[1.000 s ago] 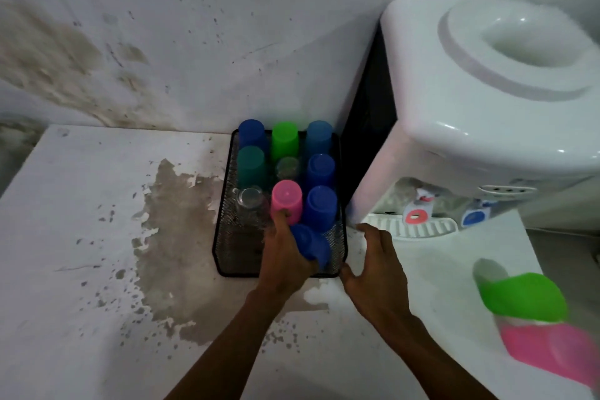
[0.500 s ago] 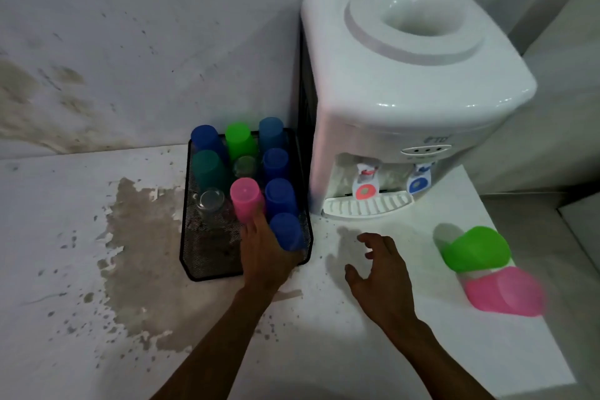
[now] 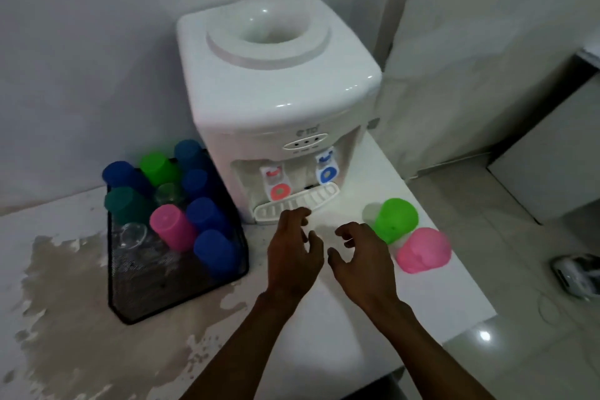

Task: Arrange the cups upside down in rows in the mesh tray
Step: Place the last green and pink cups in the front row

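The black mesh tray stands on the white table at the left and holds several upside-down cups in rows: blue, green, teal, pink and clear glass ones. The nearest blue cup stands at the tray's front right. Two loose cups lie on their sides at the right: a green cup and a pink cup. My left hand hovers open over the table right of the tray. My right hand is open too, fingers curled, just left of the green cup.
A white water dispenser with red and blue taps stands behind my hands, against the tray's right side. The tabletop has a brown worn patch at the left. The table's right edge runs close past the loose cups, with floor below.
My left hand let go of the blue cup in the tray and moved right. My right hand advanced toward the green cup. The view swung right.
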Available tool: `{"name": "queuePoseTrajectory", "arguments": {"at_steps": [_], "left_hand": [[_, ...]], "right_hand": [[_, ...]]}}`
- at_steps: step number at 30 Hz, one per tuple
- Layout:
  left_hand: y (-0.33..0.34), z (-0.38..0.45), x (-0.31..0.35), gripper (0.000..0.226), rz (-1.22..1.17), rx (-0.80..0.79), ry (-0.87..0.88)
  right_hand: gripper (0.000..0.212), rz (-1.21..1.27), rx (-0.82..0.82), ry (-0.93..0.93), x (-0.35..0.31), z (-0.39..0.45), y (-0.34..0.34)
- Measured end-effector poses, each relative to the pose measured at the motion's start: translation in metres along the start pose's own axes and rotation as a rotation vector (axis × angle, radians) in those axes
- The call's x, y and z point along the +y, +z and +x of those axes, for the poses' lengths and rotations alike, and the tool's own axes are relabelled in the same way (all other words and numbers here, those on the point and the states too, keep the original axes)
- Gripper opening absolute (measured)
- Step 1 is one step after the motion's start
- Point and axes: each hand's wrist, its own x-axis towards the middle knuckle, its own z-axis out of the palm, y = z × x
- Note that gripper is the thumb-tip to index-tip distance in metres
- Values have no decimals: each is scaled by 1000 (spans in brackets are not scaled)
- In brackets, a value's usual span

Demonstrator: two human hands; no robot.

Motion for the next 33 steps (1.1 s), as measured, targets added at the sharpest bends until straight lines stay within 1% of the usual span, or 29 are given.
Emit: {"name": "queuePoseTrajectory", "arguments": {"at_steps": [2,5,7,8,10,13,15,17,20,23,25,29,33], "left_hand": [[24,10,14,57,-5,-175,-42],[58,28,33,81,74,-457,-14],[75,38,43,92,163,-561,18],[81,42,45,96,198,-583,32],[100,48,55,101,247,-620,67],[116,52,57,105,275,-660,97],[124,55,56,106,279,-681,78],[131,57,55,107,288,-694,41],[139,59,54,102,268,-684,6],[141,58,54,93,221,-639,-10],[137,57,53,90,160,-583,-38],[112,50,49,86,58,-477,-120],[67,35,34,85,-39,-457,-285]], "right_hand": [[35,6,66,16,16,-1,-17],[42,-28,173,80,39,-2,-42],[51,-93,246,106,51,-2,-56],[58,-125,274,115,57,-1,-61],[78,-186,279,196,76,1,-77],[108,-231,155,322,101,5,-85],[116,-200,93,372,112,6,-84],[114,-147,84,403,122,7,-81],[104,-70,82,409,129,8,-74],[94,46,81,419,131,9,-72],[90,106,92,422,131,8,-72],[86,216,133,413,124,3,-69],[84,364,138,455,105,0,-57]]}}
